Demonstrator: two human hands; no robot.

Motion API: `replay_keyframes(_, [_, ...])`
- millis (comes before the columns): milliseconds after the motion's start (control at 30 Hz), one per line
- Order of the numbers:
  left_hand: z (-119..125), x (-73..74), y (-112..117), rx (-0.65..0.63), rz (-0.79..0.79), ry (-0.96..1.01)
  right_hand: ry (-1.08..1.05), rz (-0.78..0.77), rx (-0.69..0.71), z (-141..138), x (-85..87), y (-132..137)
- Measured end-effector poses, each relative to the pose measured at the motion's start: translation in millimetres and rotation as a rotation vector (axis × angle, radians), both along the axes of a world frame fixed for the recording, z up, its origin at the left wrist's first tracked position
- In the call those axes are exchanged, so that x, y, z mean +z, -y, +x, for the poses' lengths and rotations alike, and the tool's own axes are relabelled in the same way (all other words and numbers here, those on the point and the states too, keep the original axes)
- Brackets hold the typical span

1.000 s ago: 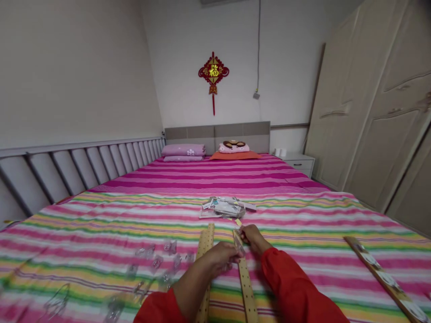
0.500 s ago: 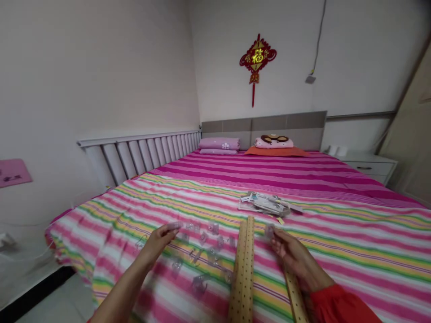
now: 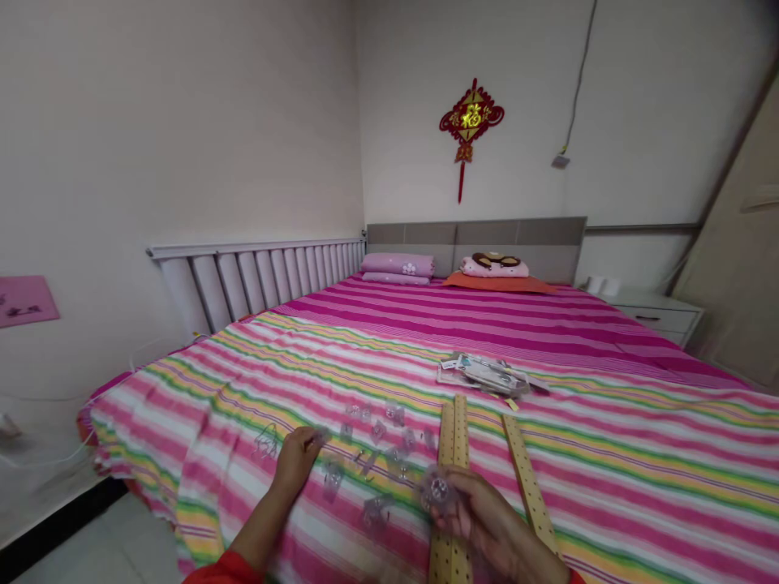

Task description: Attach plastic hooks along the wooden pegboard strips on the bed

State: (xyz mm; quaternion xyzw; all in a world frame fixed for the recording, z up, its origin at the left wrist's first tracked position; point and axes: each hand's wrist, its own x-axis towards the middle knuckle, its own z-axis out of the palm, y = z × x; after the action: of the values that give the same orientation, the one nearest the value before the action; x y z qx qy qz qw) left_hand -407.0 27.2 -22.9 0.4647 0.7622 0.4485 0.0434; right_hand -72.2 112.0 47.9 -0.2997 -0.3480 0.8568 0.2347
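Note:
My right hand is closed on a small clear plastic piece with something shiny in its middle, above two perforated wooden strips lying side by side. Pinched in the fingertips of my left hand is another small clear piece, partly blurred. Between the hands, several similar clear pieces lie scattered on the striped bedspread. Their exact kind is hard to make out. A third perforated strip rests to the right, partly behind my right forearm.
Beyond the strips lies a pile of flat packets with a dark-tipped item. A tangle of thin thread or wire is left of my left hand. The striped bedspread covers the bed, with a white radiator along the left wall.
My right hand has moved left with the clear piece, from near the right-hand strip to over the paired strips. My left hand sits slightly lower, still pinching its piece. The view has shifted slightly.

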Motion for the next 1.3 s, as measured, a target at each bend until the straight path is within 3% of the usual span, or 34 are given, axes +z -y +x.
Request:
replay_keyframes(200, [-14,-5.8,17,0.127,0.044,0.032,0.135,0.052,0.043,-17,-1.4,11])
replay_keyframes(300, [-6,4.9,29,0.174,0.081,0.074,0.131,0.014,0.046,-24,-0.7,20])
replay_keyframes(400, [32,26.1,44,0.151,0.156,0.113,0.119,-0.014,0.038,-30,-0.7,28])
replay_keyframes(500, [92,41.7,58,-0.101,0.129,0.208,0.118,-0.025,0.042,-36,-1.8,38])
replay_keyframes(633, [158,37.7,67,-0.263,0.088,0.211,0.092,-0.007,0.01,-42,-4.4,59])
replay_keyframes(733, [176,26.6,68,-0.249,0.058,0.24,0.036,-0.011,0.034,-44,-9.3,72])
replay_keyframes(867, [176,22.8,71,-0.257,-0.012,0.249,-0.029,-0.012,0.081,-44,-20.1,79])
replay_keyframes(1033, [160,34.2,73,-0.267,-0.035,0.126,-0.02,-0.028,0.025,-40,-22.2,83])
replay_keyframes(1167, [133,37.7,64,-0.248,-0.076,-0.167,0.056,0.045,0.014,-25,-14.2,78])
replay_keyframes(1300, [108,33.4,49,-0.26,-0.215,-0.45,0.164,0.193,-0.05,8,-9.2,65])
